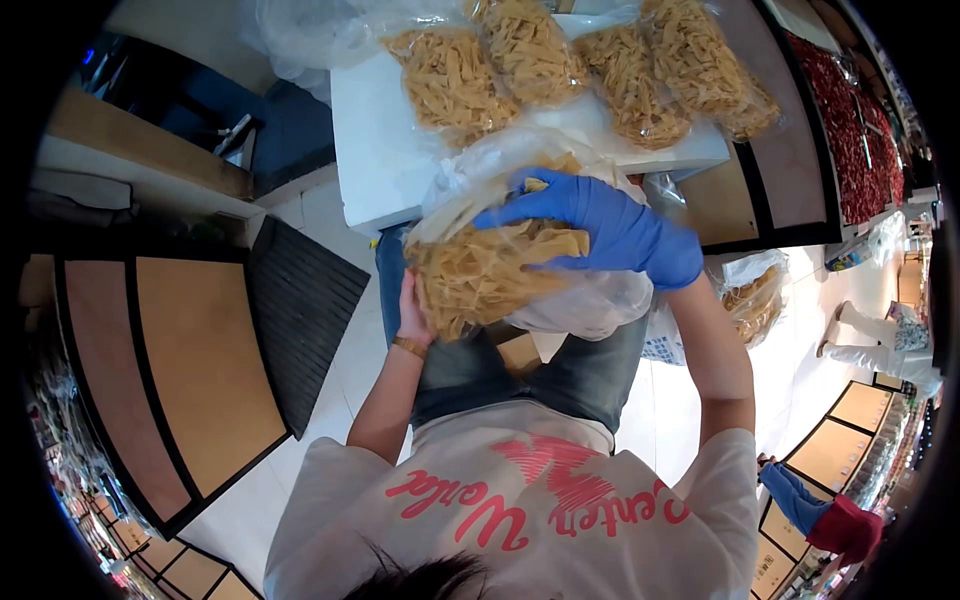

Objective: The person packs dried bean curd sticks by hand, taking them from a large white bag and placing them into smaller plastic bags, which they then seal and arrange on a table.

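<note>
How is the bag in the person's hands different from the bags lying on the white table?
The held bag is up off the table, gripped by a gloved right hand and a bare left hand; the table bags lie flat on the white table, untouched. The held bag's plastic is loose and crumpled around its contents; the table bags look neatly packed and set in a row. All are clear plastic holding pale yellow, ribbon-like dried strips.

Left hand [411, 312] fingers — hidden behind noodle bag [500, 270].
</note>
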{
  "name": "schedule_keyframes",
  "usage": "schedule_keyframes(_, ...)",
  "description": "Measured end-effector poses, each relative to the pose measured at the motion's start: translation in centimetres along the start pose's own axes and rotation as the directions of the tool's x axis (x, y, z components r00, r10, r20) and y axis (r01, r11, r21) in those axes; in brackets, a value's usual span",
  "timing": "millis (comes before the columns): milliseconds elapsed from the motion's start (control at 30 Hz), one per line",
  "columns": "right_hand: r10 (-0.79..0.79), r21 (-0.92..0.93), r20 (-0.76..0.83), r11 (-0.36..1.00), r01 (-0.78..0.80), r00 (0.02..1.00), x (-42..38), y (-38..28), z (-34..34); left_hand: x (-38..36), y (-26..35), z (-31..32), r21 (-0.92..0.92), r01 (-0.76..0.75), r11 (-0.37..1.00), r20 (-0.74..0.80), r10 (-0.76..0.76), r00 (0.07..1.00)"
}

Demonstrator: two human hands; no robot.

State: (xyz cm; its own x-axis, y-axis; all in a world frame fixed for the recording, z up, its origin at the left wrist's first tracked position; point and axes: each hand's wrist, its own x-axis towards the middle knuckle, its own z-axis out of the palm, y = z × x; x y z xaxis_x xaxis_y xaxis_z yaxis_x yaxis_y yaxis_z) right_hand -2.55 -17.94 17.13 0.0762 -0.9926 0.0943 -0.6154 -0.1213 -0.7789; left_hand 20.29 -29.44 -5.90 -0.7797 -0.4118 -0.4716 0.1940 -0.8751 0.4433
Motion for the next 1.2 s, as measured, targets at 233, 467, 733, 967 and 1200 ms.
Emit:
schedule_keyframes(233, -0.097, -0.077, 0.120, 0.991, 0.107, 0.988, 1.9, -1.6, -2.1, -0.2, 0.4, 0.3, -0.159, 0.044, 0.986, -0.016, -0.047, 0.999)
schedule_keyframes(467, -0.076, -0.027, 0.000, 0.997, 0.076, 0.997, 1.4, -1.9, -3.2, 0.1, 0.4, -0.4, -0.178, 0.063, 0.982, 0.025, -0.059, 0.998)
schedule_keyframes(733, -0.096, 0.072, -0.162, 0.992, 0.108, 0.982, 0.2, -1.9, -3.3, 0.4, 0.2, -1.1, -0.163, 0.047, 0.985, 0.002, -0.047, 0.999)
schedule_keyframes(967, 0.116, 0.267, -0.368, 0.964, -0.014, 0.922, -1.8, -0.8, -3.8, 0.7, 0.2, -1.5, -0.167, 0.011, 0.986, 0.004, -0.010, 1.000)
schedule_keyframes(1200, 0.155, 0.265, -0.461, 0.964, -0.031, 0.874, -3.8, 0.2, -3.1, 1.5, 0.1, -3.2, -0.132, -0.056, 0.990, -0.019, 0.054, 0.998)
